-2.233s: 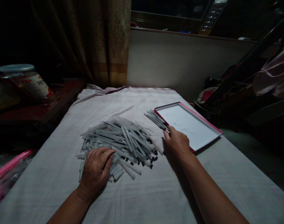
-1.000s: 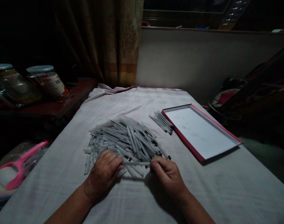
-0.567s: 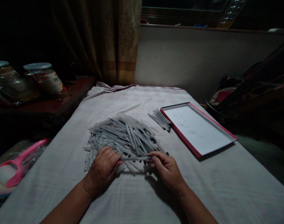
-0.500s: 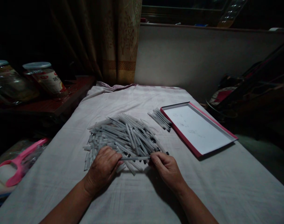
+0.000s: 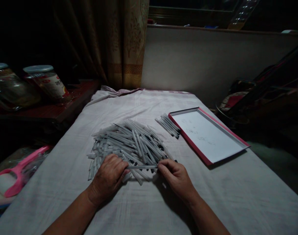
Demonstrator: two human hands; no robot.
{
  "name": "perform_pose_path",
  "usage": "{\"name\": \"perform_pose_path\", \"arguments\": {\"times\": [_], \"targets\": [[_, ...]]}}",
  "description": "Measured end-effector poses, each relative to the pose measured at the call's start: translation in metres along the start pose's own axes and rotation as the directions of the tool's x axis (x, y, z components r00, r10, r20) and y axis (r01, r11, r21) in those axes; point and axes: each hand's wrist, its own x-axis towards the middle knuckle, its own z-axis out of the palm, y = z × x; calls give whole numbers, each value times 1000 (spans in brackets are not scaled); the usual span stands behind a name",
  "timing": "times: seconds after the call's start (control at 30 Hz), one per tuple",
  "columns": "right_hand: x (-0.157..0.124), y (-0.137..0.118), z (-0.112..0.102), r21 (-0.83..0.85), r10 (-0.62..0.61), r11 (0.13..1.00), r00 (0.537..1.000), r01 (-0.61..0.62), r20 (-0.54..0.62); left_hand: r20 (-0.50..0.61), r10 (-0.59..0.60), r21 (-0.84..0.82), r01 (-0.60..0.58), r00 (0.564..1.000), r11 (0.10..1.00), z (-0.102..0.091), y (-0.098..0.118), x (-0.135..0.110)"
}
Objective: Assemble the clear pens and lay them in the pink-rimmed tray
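Around my work lay a cloth-covered tabletop [image 5: 144, 212] filling the lower half of the frame. A big loose heap of pens [image 5: 129, 142] sat at centre, right behind both hands and touching the left hand [image 5: 108, 178]. To the right of centre a short row of pens [image 5: 168, 125] lay just beside the red rim of a flat tray [image 5: 188, 139], whose white floor showed only faint marks. At the far left a labelled jar [image 5: 48, 83] and a glass jar [image 5: 9, 89] stood lidded on a dark shelf [image 5: 53, 112], contents too dim to tell. A pink plastic tool [image 5: 16, 171] lay lower left. One pen [image 5: 142, 167] ran level at the heap's near edge, between the hands; the left fingers [image 5: 123, 169] pinched one end, and the fingers of the right hand [image 5: 177, 178] pinched the other
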Motion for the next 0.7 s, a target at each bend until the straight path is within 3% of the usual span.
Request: {"name": "perform_pose_path", "arguments": {"times": [0.7], "targets": [[0, 2, -1, 33, 28, 999, 999, -29, 30, 30, -11, 7, 10, 1000, 1000, 1, 0, -2]]}}
